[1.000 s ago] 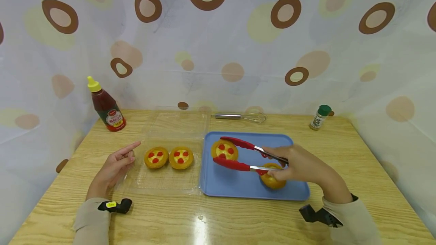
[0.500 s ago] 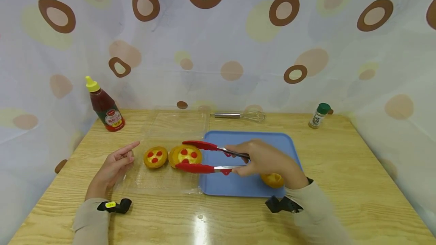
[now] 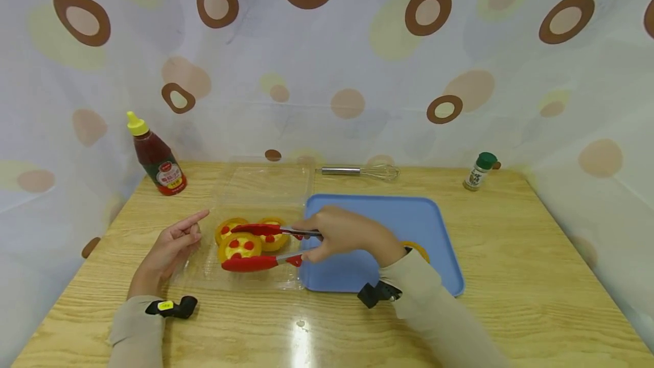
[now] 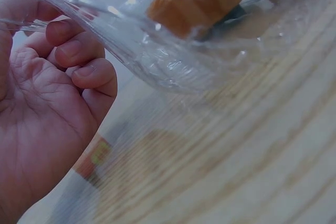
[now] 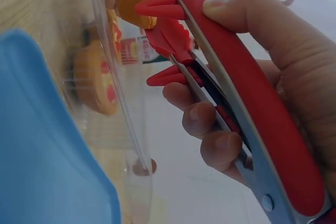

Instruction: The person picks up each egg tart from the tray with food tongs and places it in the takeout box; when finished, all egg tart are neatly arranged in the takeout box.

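Tart point(image 3: 238, 249), apparently mid-placement, likely needs lowering inside the clear box point(image 3: 255, 283) with tongs point(image 3: 252, 264) our right fingers point(image 5: 219, 148) grip; our left fingers' point(image 4: 94, 72) hold is unclear.

Red bottle label point(image 3: 169, 176): print illegible | shaker label point(image 3: 476, 177): dark characters, illegible | yellow wrist-strap tag point(image 3: 166, 305): illegible

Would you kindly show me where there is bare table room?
Bare table lies right of the blue tray, in front of the green-capped shaker, and between the left sleeve and right sleeve, in front of the clear container. Crowded: around the container, with three pastries, red tongs, left hand and right hand.
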